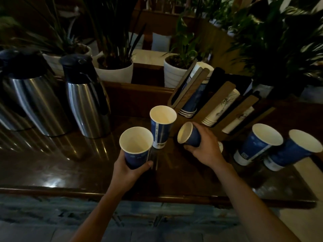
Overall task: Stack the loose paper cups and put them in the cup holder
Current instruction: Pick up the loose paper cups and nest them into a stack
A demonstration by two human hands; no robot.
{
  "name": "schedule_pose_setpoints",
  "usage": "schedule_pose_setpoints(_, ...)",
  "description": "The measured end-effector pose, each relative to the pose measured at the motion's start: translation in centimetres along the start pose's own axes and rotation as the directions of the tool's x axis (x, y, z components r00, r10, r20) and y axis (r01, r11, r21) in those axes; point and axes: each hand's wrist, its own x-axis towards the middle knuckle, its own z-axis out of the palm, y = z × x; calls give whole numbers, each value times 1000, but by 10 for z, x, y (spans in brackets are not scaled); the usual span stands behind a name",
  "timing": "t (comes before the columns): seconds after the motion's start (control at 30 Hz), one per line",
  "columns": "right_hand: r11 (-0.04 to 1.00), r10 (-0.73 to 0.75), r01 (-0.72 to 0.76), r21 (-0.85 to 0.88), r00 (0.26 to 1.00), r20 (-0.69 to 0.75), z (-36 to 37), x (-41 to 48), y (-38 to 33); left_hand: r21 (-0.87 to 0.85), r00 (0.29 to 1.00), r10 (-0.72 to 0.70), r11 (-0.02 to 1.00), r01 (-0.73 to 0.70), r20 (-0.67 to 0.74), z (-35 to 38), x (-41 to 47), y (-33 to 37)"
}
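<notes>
My left hand (129,169) grips an upright blue paper cup (137,151) just above the dark wooden table (52,165). My right hand (206,145) holds a second blue cup (189,135) tilted with its mouth toward the left. A third blue cup (161,126) stands upright between and behind them. Two more blue cups (257,145) (295,151) stand at the right. The wooden cup holder (218,100) behind my right hand carries a blue cup stack (194,96) and white cup stacks (220,109) in its slots.
Two steel thermos jugs (87,96) (31,95) stand at the left of the table. White plant pots (115,70) (173,72) and leafy plants line the back. The table's front edge (157,196) runs below my wrists.
</notes>
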Motion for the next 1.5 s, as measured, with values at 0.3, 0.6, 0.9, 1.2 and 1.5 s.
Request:
schedule_pose_setpoints(0.3, 557, 328, -214, 802, 944, 23, -84, 0, -23, 5, 989, 23, 1000, -24, 147, 33, -2, 4)
schedule_pose_setpoints(0.6, 273, 29, 72, 959, 996, -84, -125, 8, -90, 19, 934, -97, 995, 96, 343, 52, 7, 13)
schedule_pose_setpoints(0.9, 301, -113, -65, 951, 988, 104, -69, 14, -105, 80, 888, -140, 990, 117, 437, 41, 18, 13)
schedule_pose_setpoints(1.2, 349, -260, -214, 913, 914, 313, -35, 9, -77, 64, 904, -75, 996, 53, 421, 43, 14, 21)
schedule_pose_setpoints(1.5, 364, -308, -244, 899, 880, 363, -20, -5, -66, 48, 905, -36, 999, 17, 424, 42, 17, 16)
